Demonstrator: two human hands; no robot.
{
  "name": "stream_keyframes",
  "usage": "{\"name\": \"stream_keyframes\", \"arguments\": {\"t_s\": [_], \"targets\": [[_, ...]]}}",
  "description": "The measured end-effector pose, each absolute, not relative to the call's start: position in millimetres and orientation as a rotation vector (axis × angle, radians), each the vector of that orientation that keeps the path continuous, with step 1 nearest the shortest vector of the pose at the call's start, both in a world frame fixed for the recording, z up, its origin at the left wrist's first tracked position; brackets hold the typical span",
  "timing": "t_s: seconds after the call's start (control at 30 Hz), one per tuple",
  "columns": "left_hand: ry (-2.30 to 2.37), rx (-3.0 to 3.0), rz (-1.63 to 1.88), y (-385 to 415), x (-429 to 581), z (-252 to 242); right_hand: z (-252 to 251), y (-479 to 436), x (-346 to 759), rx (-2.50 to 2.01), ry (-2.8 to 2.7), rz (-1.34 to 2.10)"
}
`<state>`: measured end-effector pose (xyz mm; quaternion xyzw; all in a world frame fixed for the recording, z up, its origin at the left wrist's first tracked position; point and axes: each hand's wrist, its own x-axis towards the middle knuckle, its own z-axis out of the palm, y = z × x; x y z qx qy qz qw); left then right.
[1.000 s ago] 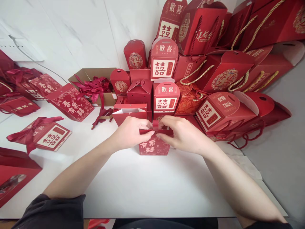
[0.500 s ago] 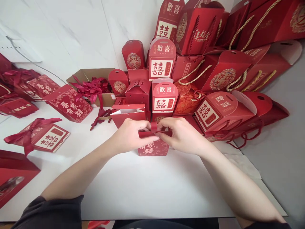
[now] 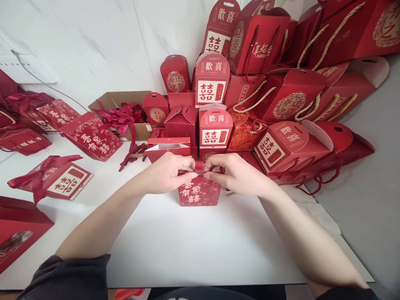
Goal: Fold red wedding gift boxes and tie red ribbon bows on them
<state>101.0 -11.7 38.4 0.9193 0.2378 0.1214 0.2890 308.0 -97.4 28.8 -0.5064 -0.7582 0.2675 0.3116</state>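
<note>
A small red gift box (image 3: 200,196) with pale lettering stands upright on the white table in front of me. At its top edge a short piece of dark red ribbon (image 3: 199,166) shows between my fingertips. My left hand (image 3: 170,171) is closed in a pinch at the ribbon's left side, its thumb along the box's top edge. From the other side my right hand (image 3: 233,173) pinches the ribbon, thumb and forefinger close together. My fingers partly cover the top of the box. Just behind stands another red box (image 3: 168,152), its top open.
Red gift boxes and bags (image 3: 292,104) are stacked at the back right. A cardboard box (image 3: 108,100) holding dark red ribbons (image 3: 120,116) stands at the back left. On the left lie a ribbon-tied box (image 3: 64,179) and a lettered box (image 3: 92,137); a red box (image 3: 21,233) sits nearer.
Both hands have shifted slightly left with the ribbon. My left thumb has moved left and upward, so more of the box's lettered front shows.
</note>
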Motion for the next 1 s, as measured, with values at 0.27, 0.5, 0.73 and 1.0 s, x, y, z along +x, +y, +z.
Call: {"name": "stream_keyframes", "arguments": {"t_s": [0.27,0.5,0.73,1.0], "targets": [[0.740,2.317,0.437,-21.3,106.5,36.6,34.6,-104.6,321.8,-1.399,-1.947,0.818],[0.790,2.335,0.546,-22.8,112.0,26.3,31.8,-101.2,308.1,-1.221,-1.907,0.587],[0.741,2.351,0.447,-21.6,107.7,31.9,16.7,-94.6,301.1,-1.163,-1.908,0.486],[0.774,2.320,0.356,-14.0,105.6,34.8,7.1,-87.2,299.2,-1.250,-1.634,0.763]]}}
